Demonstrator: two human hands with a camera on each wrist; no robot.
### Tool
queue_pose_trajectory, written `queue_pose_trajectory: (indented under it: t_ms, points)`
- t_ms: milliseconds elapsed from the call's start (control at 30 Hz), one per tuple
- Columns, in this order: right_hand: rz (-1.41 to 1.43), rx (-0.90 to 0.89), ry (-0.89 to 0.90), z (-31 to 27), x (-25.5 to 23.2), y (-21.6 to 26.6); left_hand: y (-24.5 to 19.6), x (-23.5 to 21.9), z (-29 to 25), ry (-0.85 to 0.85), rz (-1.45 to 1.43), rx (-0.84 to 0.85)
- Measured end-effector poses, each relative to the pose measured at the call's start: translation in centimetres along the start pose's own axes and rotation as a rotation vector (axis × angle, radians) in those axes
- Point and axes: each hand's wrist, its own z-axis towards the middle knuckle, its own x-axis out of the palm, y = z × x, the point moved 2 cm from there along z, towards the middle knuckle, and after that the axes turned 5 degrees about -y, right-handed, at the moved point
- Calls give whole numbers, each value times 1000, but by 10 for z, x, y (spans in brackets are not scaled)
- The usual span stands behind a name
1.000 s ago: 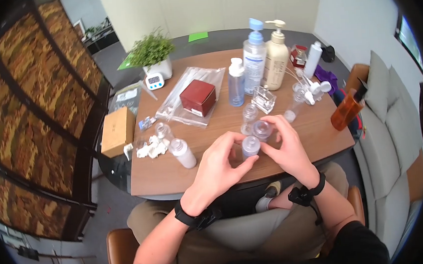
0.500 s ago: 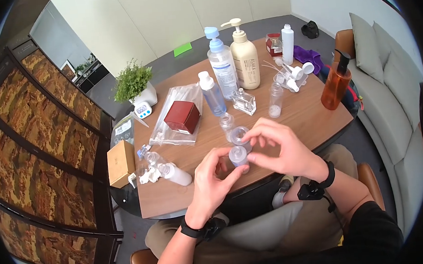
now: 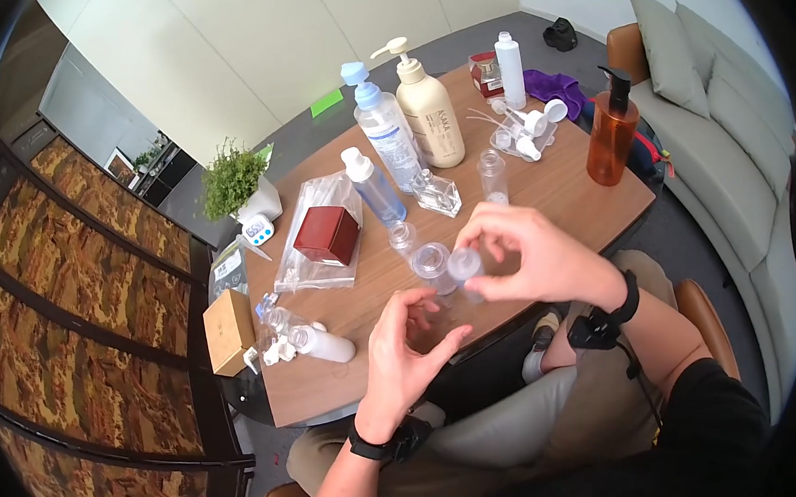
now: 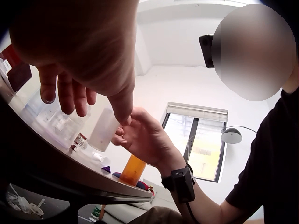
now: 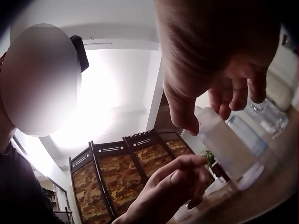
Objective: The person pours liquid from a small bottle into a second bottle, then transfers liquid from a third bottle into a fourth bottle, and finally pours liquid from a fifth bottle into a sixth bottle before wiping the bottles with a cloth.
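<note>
Between thumb and fingers, my right hand (image 3: 537,259) pinches a small translucent bottle (image 3: 465,266) near its top; the right wrist view shows the same bottle (image 5: 226,142) tilted under the fingertips. My left hand (image 3: 404,354) is just left of it, thumb and fingers spread apart with nothing between them. Directly beside the pinched bottle stands a wider clear open-topped bottle (image 3: 430,263), and behind that a clear bottle (image 3: 404,239). Another clear bottle (image 3: 494,177) stands beyond my right hand. A milky bottle (image 3: 323,343) is at the table's left front.
Farther back stand a blue bottle (image 3: 374,187), a pump bottle (image 3: 390,134), a cream pump bottle (image 3: 429,112) and a glass perfume bottle (image 3: 437,193). A red box (image 3: 327,236) lies on a plastic bag at left. An amber bottle (image 3: 611,132) stands at right.
My left hand has let go of the small bottle and opened. My right hand has come over and taken hold of it. The head view has shifted and turned.
</note>
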Motion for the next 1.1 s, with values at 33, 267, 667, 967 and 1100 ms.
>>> queue_pose_trajectory:
  t_ms: [33,267,667,967,1100]
  points:
    - [-21,10,-11,2,-7,-5,2,0,0,-5,-1,-3]
    - [-124,204,-19,9,-28,-30,10,-4,2,-81,30,25]
    - [-124,2,-358,9,-33,-14,15,-4,1,-117,31,74]
    - [-233,61,-360,10,-41,-89,11,-3,0,-134,-2,78]
    - [-322,106,-294,12,-41,-89,10,-7,0,-141,-10,85]
